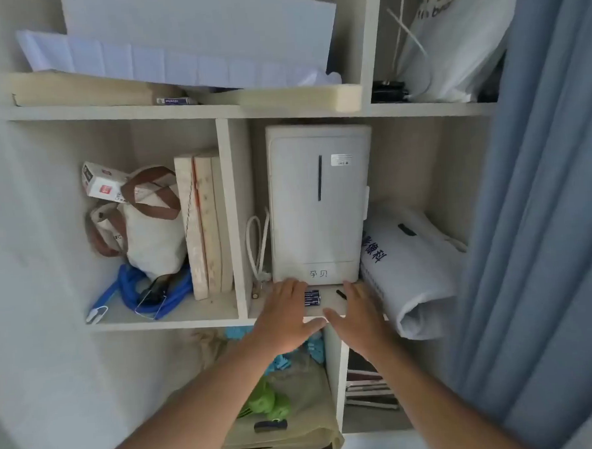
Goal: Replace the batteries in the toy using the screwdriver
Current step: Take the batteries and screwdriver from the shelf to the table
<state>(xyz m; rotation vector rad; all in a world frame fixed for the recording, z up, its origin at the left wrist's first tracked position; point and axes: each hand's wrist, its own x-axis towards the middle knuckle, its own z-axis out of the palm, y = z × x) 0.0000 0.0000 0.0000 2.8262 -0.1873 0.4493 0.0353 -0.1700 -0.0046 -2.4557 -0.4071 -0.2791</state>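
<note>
Grip: left hand (285,314), right hand (356,319) both released, flat | one battery pack (312,298) between

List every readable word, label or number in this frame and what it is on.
"孕贝": front of the white appliance.
"影像科": white plastic bag beside it.
Upper white bag: print partly cut off, unreadable.
Batteries, appliance sticker, small red-and-white box: too blurred.
</note>
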